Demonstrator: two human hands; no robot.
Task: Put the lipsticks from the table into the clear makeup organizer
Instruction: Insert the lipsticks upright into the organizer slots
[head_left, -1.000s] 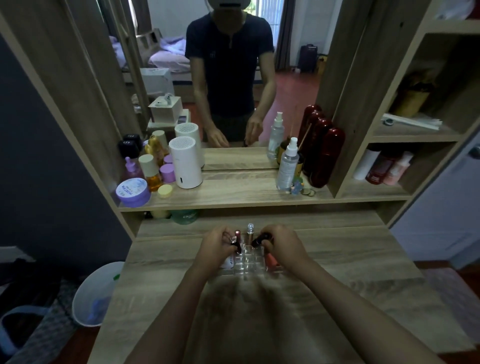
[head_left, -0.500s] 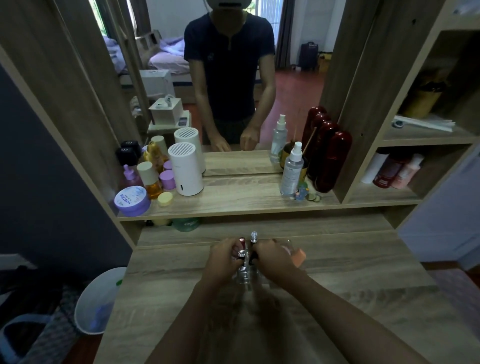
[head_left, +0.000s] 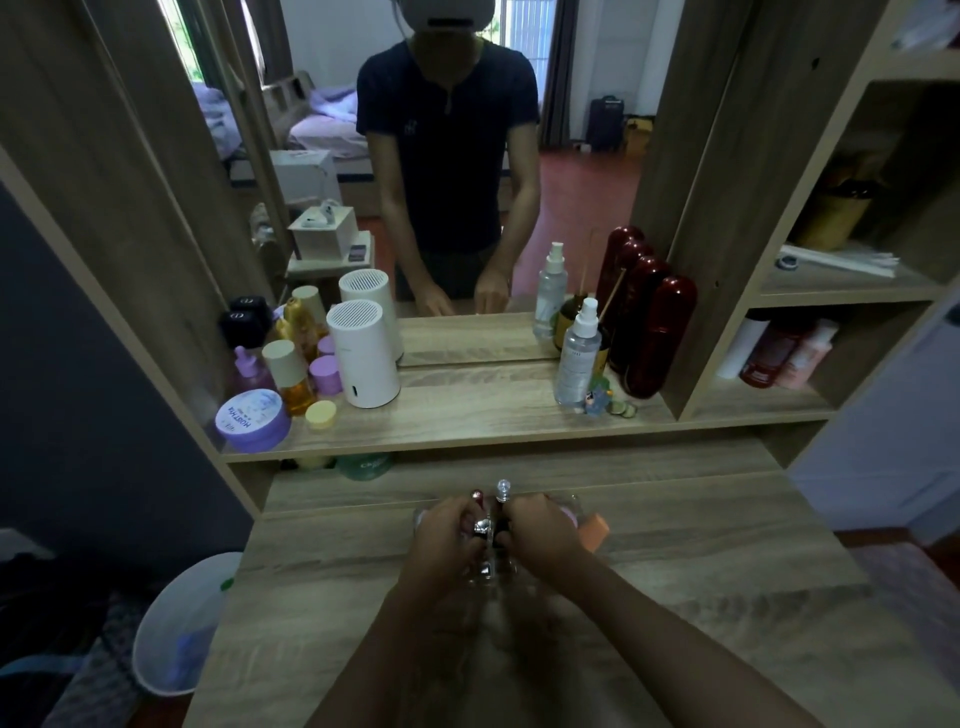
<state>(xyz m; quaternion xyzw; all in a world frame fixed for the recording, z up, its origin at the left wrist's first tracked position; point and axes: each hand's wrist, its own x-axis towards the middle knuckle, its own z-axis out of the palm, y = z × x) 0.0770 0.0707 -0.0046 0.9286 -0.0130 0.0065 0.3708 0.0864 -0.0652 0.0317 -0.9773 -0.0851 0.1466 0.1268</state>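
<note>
The clear makeup organizer (head_left: 492, 570) stands on the wooden table (head_left: 701, 551), mostly hidden under my hands. Two lipsticks stand upright at its back: a red-topped one (head_left: 476, 495) and a clear-capped one (head_left: 503, 488). My left hand (head_left: 445, 538) pinches a silver-banded lipstick (head_left: 481, 528) over the organizer. My right hand (head_left: 541, 531) touches it and pinches a dark lipstick (head_left: 502, 525). An orange lipstick (head_left: 597, 530) lies just right of my right hand; I cannot tell if it is inside the organizer.
The raised shelf (head_left: 467, 410) behind carries a white cylinder (head_left: 363, 358), a purple jar (head_left: 253, 419), small bottles, a spray bottle (head_left: 576, 358) and dark red bottles (head_left: 655, 332). A mirror sits above. A white bin (head_left: 176, 629) stands on the floor at left.
My hands have drawn together over the organizer until they touch, each still holding its lipstick. The orange lipstick, earlier under my right hand, now shows at its right.
</note>
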